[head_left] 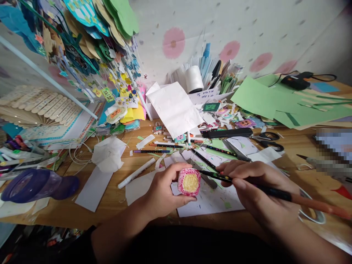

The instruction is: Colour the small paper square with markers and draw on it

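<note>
A small block [189,182], pink round its edge with a pale yellow middle, is pinched between the thumb and fingers of my left hand [165,187]. My right hand [255,187] grips a dark pen with coloured dots [220,176], its tip at the upper right edge of the block. The pen's rear part is orange-brown. Below both hands lies a white sheet [209,203] with small green scraps on it.
Behind are several pens, paper scraps and black-handled scissors [268,141]. A crumpled tissue [108,154] and purple bottle [40,186] stand left. Green paper [258,97] covers the back right. Paper decorations [93,22] hang upper left.
</note>
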`<state>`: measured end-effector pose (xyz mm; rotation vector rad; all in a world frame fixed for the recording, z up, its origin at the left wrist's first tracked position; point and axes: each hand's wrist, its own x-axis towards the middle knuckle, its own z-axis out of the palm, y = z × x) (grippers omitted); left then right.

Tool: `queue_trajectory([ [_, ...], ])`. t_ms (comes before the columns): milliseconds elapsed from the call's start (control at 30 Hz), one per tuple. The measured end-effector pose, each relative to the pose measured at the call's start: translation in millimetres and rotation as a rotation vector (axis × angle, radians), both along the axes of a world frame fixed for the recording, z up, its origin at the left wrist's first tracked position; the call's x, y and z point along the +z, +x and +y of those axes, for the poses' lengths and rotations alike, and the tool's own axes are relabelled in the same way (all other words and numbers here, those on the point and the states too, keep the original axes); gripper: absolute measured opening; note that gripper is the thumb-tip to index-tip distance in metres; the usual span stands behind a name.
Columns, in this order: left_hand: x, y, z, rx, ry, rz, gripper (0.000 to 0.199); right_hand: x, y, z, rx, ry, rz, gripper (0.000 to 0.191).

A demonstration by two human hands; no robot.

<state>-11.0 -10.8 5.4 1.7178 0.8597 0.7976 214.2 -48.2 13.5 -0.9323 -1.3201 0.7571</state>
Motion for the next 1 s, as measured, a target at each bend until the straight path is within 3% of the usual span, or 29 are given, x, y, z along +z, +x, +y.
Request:
queue_trajectory([
  [100,0.3,0,2,0.001,-0.077,-0.045,0.068,3.4,-2,4,-0.006,0.051,0.126,0.008],
  [200,4.5,1,4,-0.028,-0.254,-0.167,0.069,2.6,-8,7,-0.067,0.079,0.313,0.006],
  [300,11.3,4,5,-0.106,-0.474,-0.313,0.075,-1.7,-14,7,0.028,-0.062,0.194,0.029],
  [367,14.7,6,4,-0.135,-0.551,-0.371,0.079,-3.6,-17,6,0.119,-0.133,0.044,0.034],
  [500,13.4,9,3,-0.096,-0.52,-0.434,0.08,-2.4,-16,3,0.105,-0.165,-0.19,0.03],
  [700,5.6,8,4,-0.003,-0.469,-0.475,0.052,-4.1,-16,1,0.067,-0.165,-0.148,0.028],
  [867,5.5,8,3,-0.027,-0.563,-0.539,0.064,-3.0,-20,2,0.069,-0.101,-0.168,0.03],
  [1000,3.7,12,3,0.076,-0.571,-0.554,0.066,-0.4,-20,2,0.117,-0.048,-0.218,0.033],
])
